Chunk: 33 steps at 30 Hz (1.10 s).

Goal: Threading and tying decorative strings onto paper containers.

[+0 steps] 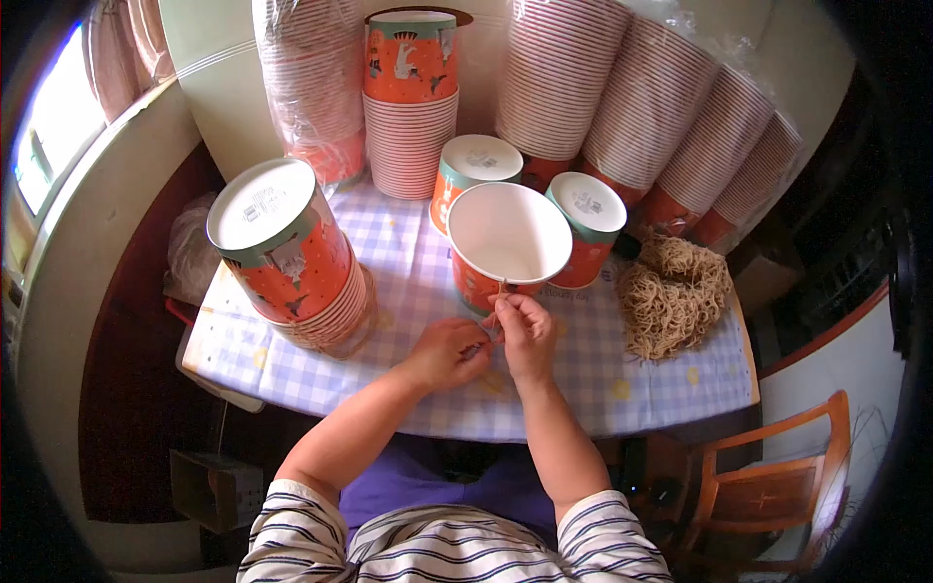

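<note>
Left hand (449,352): fingers curled in, tips pinched on a thin tan string (499,296) just below the rim of the open paper tub; touching the right hand
Right hand (525,330): closed in a pinch on the same string, thumb and forefinger pressed together; the strand rises from the fingertips to the tub's near edge
Open paper tub (508,241): orange printed outside, white inside; tilted with its mouth toward the camera, at the front of the worktop right above both hands
Worktop (408,282): small, covered in a pale blue-and-white checked cloth (yellow spots near its front edge)
Upturned tubs: two stand base-up behind the open one, one (473,170) to its left rear, one (589,225) to its right and touching it
Leaning stack (292,257): nested tubs tipped on their side at the left, white base facing up
Rear stacks: one upright pile (410,102) at centre back; plastic-wrapped columns of tubs (641,107) lean across the right rear; another wrapped column (311,87) at left rear
String heap (673,291): loose tangle of tan cords on the right of the worktop, well apart from the hands
Wooden chair (777,486): lower right, beside the worktop
Clothing: striped sleeves (292,534) at the lower edge; forearms bare
</note>
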### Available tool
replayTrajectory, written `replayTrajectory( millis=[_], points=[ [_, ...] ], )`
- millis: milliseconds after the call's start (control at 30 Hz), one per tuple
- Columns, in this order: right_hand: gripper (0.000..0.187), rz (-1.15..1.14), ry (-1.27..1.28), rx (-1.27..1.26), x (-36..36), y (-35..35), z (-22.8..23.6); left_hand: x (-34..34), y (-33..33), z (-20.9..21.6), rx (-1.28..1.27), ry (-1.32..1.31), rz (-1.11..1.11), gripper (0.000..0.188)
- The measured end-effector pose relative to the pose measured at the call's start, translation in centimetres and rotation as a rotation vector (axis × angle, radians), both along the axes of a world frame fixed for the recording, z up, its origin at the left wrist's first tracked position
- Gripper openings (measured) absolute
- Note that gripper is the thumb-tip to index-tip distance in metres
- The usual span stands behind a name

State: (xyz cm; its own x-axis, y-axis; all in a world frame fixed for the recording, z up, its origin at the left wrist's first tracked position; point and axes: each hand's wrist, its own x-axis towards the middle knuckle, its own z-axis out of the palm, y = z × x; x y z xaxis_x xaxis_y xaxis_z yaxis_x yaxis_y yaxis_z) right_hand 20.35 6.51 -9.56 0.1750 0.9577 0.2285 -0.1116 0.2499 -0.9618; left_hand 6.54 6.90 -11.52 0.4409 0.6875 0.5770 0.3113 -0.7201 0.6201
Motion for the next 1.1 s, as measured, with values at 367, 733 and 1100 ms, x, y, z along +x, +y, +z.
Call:
replayTrajectory(
  millis=[367, 733, 1100],
  points=[
    [0.018, -0.058, -0.058, 0.038, -0.3, -0.2, 0.2, -0.1, 0.3, -0.5, 0.014, 0.019, -0.003, 0.010],
    [0.014, -0.099, 0.064, 0.042, -0.4, -0.1, 0.1, -0.3, 0.1, -0.3, -0.023, 0.021, -0.015, 0.010],
    [0.019, 0.067, 0.252, -0.145, -0.2, 0.1, 0.1, -1.4, 0.2, 0.1, -0.473, -0.108, -0.095, 0.014]
  ],
)
